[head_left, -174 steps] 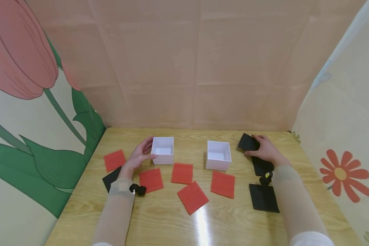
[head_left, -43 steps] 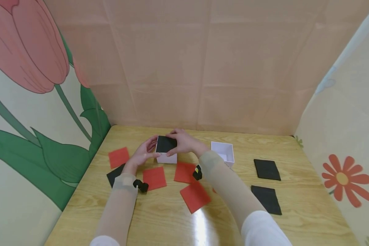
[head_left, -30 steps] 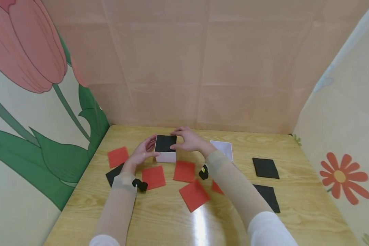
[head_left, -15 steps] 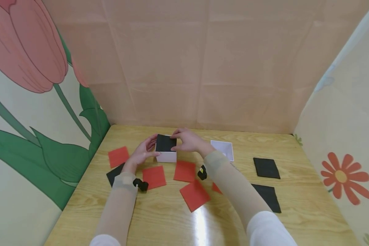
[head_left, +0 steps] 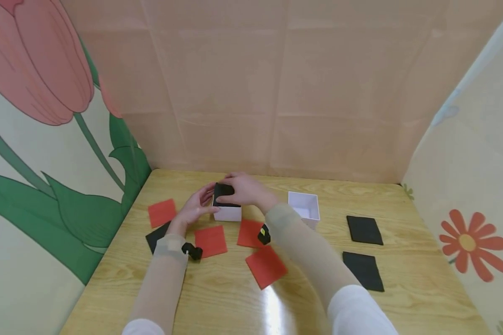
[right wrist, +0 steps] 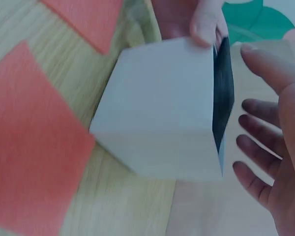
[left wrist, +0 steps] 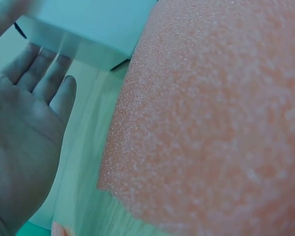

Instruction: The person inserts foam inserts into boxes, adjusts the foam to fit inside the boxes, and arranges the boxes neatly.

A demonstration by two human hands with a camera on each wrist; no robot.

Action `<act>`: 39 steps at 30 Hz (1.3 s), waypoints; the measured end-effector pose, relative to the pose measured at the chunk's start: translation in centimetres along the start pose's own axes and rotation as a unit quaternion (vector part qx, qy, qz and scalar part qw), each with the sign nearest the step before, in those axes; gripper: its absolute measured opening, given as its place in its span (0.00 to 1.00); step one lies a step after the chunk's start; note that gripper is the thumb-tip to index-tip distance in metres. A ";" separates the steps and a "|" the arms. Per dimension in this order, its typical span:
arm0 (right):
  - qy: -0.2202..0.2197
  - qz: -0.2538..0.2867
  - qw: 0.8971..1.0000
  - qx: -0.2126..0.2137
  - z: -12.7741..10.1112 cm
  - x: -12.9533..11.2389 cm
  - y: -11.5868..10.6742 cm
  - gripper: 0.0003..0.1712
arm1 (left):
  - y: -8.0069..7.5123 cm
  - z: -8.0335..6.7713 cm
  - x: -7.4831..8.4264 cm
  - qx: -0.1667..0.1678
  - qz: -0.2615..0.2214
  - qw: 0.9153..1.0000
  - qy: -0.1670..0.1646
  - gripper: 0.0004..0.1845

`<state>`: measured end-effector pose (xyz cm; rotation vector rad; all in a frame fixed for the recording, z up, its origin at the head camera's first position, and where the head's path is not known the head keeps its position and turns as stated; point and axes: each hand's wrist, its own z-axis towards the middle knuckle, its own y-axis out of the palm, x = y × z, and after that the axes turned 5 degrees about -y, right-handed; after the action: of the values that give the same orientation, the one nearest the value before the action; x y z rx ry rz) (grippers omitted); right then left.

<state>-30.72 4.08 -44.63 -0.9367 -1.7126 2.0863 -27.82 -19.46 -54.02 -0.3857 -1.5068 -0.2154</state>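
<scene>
My left hand (head_left: 193, 210) grips the left white box (head_left: 228, 214) at its near left corner, thumb at the front rim and fingers along the left side. A thin black square (head_left: 222, 190) sits in the top opening of that box. In the right wrist view, part of the black square (right wrist: 222, 93) sticks out a little beyond the rim. My right hand (head_left: 247, 190) is over the box opening and hides part of the square. Its fingers (right wrist: 260, 115) are spread and loosely bent, with a gap to the square in the right wrist view.
A second white box (head_left: 303, 204) stands to the right. Red squares lie about the table (head_left: 218, 293), one (head_left: 211, 241) by my left wrist and another (head_left: 266, 267) nearer the front. Two black squares (head_left: 364, 229) lie at the right, one (head_left: 157, 237) under my left forearm.
My right hand has carried a black square from the far right to the left box. In the last half second it shifted left across the opening. My left hand keeps its place.
</scene>
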 end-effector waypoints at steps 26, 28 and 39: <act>0.041 -0.060 0.997 -0.033 0.5 -1.8 0.5 0.37 | 0.3 0.1 0.2 -0.004 0.013 0.999 -0.030 0.52; 0.045 -0.059 0.997 -0.034 0.5 -1.8 0.5 0.37 | 0.4 0.1 0.3 -0.003 0.016 0.999 -0.034 0.52; 0.052 -0.089 0.994 -0.026 0.7 -1.7 1.0 0.33 | 0.3 0.2 0.4 -0.004 0.005 0.999 -0.033 0.51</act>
<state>-29.69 2.31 -44.96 -0.8571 -1.7361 1.8569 -27.86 -19.04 -53.68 -0.4106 -1.5687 -0.2017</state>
